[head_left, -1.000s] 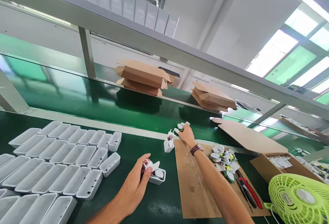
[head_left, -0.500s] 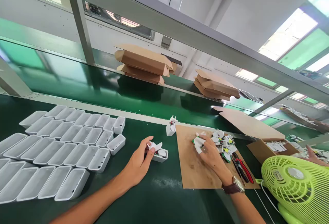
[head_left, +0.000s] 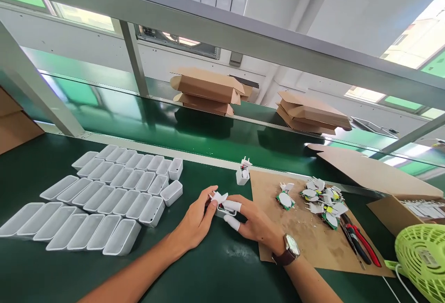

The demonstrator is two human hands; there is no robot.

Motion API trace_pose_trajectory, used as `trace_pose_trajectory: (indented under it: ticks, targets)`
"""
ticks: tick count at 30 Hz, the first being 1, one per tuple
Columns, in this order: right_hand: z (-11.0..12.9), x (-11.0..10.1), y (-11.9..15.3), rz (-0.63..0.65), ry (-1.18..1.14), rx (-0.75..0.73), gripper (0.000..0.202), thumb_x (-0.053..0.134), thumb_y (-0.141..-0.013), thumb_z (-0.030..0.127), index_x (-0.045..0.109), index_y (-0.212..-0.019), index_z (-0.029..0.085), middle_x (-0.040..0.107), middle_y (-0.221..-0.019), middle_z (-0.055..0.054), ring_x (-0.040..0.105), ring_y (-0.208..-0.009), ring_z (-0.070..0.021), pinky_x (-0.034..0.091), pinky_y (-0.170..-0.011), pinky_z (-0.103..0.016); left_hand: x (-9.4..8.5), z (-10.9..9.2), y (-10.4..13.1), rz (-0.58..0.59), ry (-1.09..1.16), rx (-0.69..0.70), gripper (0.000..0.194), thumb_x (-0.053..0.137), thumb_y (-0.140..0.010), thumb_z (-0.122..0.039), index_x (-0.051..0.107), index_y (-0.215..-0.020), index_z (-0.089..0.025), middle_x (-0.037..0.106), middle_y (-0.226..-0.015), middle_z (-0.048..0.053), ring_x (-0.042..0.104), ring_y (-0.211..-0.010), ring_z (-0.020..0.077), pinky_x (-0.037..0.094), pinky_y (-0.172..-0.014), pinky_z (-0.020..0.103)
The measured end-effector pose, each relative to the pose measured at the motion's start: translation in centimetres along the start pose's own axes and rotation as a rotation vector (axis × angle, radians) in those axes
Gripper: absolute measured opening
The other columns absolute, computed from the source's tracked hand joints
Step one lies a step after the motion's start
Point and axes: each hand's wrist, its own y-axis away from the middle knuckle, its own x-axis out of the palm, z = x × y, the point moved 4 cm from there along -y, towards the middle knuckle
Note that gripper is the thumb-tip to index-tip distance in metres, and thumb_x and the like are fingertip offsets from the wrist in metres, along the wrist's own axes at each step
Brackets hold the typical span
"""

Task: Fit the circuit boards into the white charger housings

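Note:
My left hand (head_left: 194, 222) is closed on the left end of a small white plastic casing (head_left: 220, 212). Its thumb and fingers lie around a white plug piece (head_left: 219, 197) that sticks up from that end. My right hand (head_left: 255, 222), with white finger covers on thumb and finger, grips the casing's right side. The fingers partly hide the parts inside. Just behind stands another white casing (head_left: 242, 177), upright, with a two-pin plug piece (head_left: 245, 162) tilted out of its top. To the right, a circuit board with a white part (head_left: 285, 199) lies on a cardboard sheet (head_left: 274, 229).
Rows of open white casings (head_left: 114, 205) cover the left bench. A pile of circuit boards (head_left: 325, 198) and red-black pliers (head_left: 363, 243) lie on the cardboard. A green fan (head_left: 422, 259) and a cardboard box (head_left: 389, 208) stand at right. Folded cartons (head_left: 208, 90) sit behind.
My right hand has moved left from the circuit board on the cardboard to the casing at my left hand. The board stays on the cardboard. The view has swung left.

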Motion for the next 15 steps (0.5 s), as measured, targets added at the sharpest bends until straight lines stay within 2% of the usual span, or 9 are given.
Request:
trace_pose_trajectory:
  ticks: [2, 5, 9, 13, 15]
  targets:
    - [-0.1, 0.1, 0.7, -0.025, 0.021, -0.014, 0.038, 0.058, -0.102, 0.019, 0.058, -0.139, 0.028, 0.069, -0.130, -0.011, 0.071, -0.114, -0.0217, 0.063, -0.095, -0.036, 0.1, -0.1, 0.0, 0.007, -0.007, -0.009, 0.047, 0.036, -0.106, -0.047, 0.049, -0.144, -0.022, 0.072, -0.111, 0.007, 0.069, -0.100, 0.0219, 0.055, -0.092, 0.038]
    - [0.0, 0.1, 1.5, -0.051, 0.076, -0.021, 0.037, 0.056, -0.103, 0.017, 0.057, -0.138, 0.029, 0.068, -0.132, -0.012, 0.071, -0.113, -0.0227, 0.065, -0.090, -0.036, 0.2, -0.2, -0.1, 0.012, -0.005, -0.028, 0.049, 0.036, -0.106, -0.048, 0.046, -0.146, -0.022, 0.070, -0.110, 0.006, 0.068, -0.101, 0.0215, 0.055, -0.094, 0.038]
    - [-0.2, 0.3, 1.9, -0.106, 0.119, -0.001, 0.037, 0.059, -0.102, 0.018, 0.055, -0.138, 0.027, 0.068, -0.133, -0.014, 0.072, -0.114, -0.0247, 0.066, -0.088, -0.039, 0.2, -0.2, 0.1, 0.021, 0.006, -0.059, 0.052, 0.039, -0.105, -0.050, 0.040, -0.150, -0.024, 0.067, -0.121, 0.008, 0.068, -0.106, 0.0213, 0.054, -0.096, 0.038]
    - [-0.5, 0.4, 1.7, -0.142, -0.011, 0.060, 0.032, 0.059, -0.103, 0.022, 0.057, -0.134, 0.029, 0.072, -0.126, -0.010, 0.073, -0.111, -0.0211, 0.064, -0.093, -0.037, 0.2, 0.0, 0.3, -0.005, -0.011, -0.076, 0.050, 0.040, -0.105, -0.051, 0.046, -0.146, -0.023, 0.069, -0.122, 0.009, 0.067, -0.109, 0.0228, 0.053, -0.099, 0.040]
    - [-0.7, 0.5, 1.6, -0.139, -0.064, 0.137, 0.030, 0.062, -0.102, 0.025, 0.058, -0.132, 0.029, 0.074, -0.121, -0.008, 0.074, -0.106, -0.0207, 0.064, -0.091, -0.036, 0.2, 0.0, 0.3, -0.021, -0.006, -0.091, 0.047, 0.038, -0.106, -0.051, 0.050, -0.141, -0.022, 0.070, -0.120, 0.009, 0.068, -0.107, 0.0233, 0.053, -0.097, 0.040]
